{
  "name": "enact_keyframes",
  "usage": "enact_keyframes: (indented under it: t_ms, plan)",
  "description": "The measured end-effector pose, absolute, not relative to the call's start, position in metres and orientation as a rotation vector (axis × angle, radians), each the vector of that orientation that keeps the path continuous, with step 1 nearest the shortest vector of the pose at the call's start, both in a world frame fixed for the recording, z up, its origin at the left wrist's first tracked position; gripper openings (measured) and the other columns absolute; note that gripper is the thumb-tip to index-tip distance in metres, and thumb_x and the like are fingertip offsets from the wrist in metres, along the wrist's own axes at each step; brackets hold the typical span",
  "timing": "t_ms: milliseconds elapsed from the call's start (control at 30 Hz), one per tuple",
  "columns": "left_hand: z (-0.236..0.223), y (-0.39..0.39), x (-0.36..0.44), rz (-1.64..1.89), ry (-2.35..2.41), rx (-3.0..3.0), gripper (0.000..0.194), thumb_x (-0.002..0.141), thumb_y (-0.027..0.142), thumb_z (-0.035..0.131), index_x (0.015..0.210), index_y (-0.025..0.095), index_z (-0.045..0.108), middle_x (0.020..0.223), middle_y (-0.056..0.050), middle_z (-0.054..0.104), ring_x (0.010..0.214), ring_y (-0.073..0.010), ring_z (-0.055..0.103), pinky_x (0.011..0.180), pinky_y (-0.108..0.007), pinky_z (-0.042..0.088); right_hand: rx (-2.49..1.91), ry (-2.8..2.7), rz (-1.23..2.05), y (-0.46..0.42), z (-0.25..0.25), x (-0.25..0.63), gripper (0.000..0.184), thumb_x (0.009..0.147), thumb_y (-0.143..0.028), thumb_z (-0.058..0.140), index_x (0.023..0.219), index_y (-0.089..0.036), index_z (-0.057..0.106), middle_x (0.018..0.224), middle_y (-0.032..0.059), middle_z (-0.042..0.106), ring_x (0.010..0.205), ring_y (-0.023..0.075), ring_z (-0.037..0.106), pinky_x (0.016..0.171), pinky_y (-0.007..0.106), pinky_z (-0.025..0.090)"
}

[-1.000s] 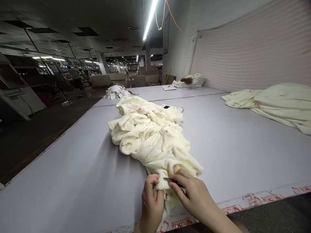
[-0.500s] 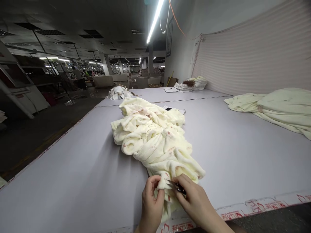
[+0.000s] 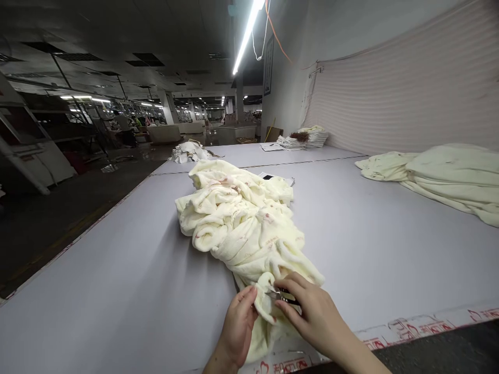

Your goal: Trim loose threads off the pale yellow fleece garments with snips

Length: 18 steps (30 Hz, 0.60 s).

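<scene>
A crumpled cream fleece garment (image 3: 241, 223) with faint red print lies along the middle of the large grey table (image 3: 117, 280), its near end hanging at the front edge. My left hand (image 3: 238, 327) pinches a fold of that near end between thumb and fingers. My right hand (image 3: 312, 314) is closed on small metal thread snips (image 3: 283, 296), their tips touching the same fold just right of my left thumb.
A second pile of cream fleece (image 3: 444, 176) lies at the table's right side. Stacked white pieces (image 3: 306, 139) and a small white heap (image 3: 189, 151) sit at the far end. A pale striped sheet hangs on the right wall. A dark factory floor runs along the left.
The view has shifted slightly. My left hand has loosened and slid lower on the fold, and my right hand has brought the snips a little higher and closer to it.
</scene>
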<state>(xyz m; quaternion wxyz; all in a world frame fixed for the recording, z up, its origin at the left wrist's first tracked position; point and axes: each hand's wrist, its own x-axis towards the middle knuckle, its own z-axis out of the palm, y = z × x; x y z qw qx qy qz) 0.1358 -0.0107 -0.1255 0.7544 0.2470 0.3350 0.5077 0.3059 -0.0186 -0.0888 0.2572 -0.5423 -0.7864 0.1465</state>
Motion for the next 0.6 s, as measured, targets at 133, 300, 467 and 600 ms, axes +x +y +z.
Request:
enact_keyframes:
  t_ms: [133, 300, 467, 600]
  plan:
    - [-0.1218, -0.0102, 0.1361, 1.087, 0.714, 0.576, 0.019, 0.082, 0.03, 0.063, 0.088, 0.013, 0.069, 0.088, -0.008, 0.067, 0.089, -0.0197, 0.058, 0.076, -0.026, 0.043, -1.507, -2.186, 0.282, -0.0174, -0.0918, 0.3039, 0.021, 0.09, -0.029, 0.044, 0.099, -0.028, 0.062, 0.092, 0.0028, 0.065, 0.077, 0.0193, 0.063, 0.064, 0.03, 0.047]
    - [-0.1217, -0.0101, 0.135, 1.067, 0.689, 0.624, 0.022, 0.085, 0.031, 0.059, 0.091, 0.012, 0.069, 0.088, -0.009, 0.067, 0.084, -0.0182, 0.059, 0.076, -0.026, 0.043, -1.489, -2.141, 0.303, -0.015, -0.0934, 0.3075, 0.019, 0.089, -0.032, 0.049, 0.101, -0.027, 0.062, 0.098, 0.0036, 0.066, 0.08, 0.0184, 0.065, 0.065, 0.027, 0.049]
    - [-0.1223, -0.0098, 0.1361, 1.074, 0.709, 0.635, 0.019, 0.084, 0.03, 0.06, 0.087, 0.013, 0.069, 0.09, -0.008, 0.068, 0.087, -0.0181, 0.059, 0.076, -0.025, 0.043, -1.466, -2.217, 0.174, -0.0221, -0.0932, 0.3027, 0.022, 0.09, -0.029, 0.045, 0.102, -0.025, 0.063, 0.089, 0.0055, 0.066, 0.076, 0.0191, 0.064, 0.065, 0.029, 0.048]
    - [-0.1205, -0.0108, 0.1362, 1.057, 0.679, 0.641, 0.024, 0.086, 0.032, 0.058, 0.095, 0.012, 0.069, 0.09, -0.009, 0.067, 0.088, -0.02, 0.059, 0.077, -0.028, 0.045, -1.51, -2.12, 0.222, -0.0192, -0.0945, 0.3017, 0.021, 0.09, -0.031, 0.046, 0.101, -0.025, 0.064, 0.095, 0.0053, 0.067, 0.078, 0.0185, 0.065, 0.065, 0.028, 0.049]
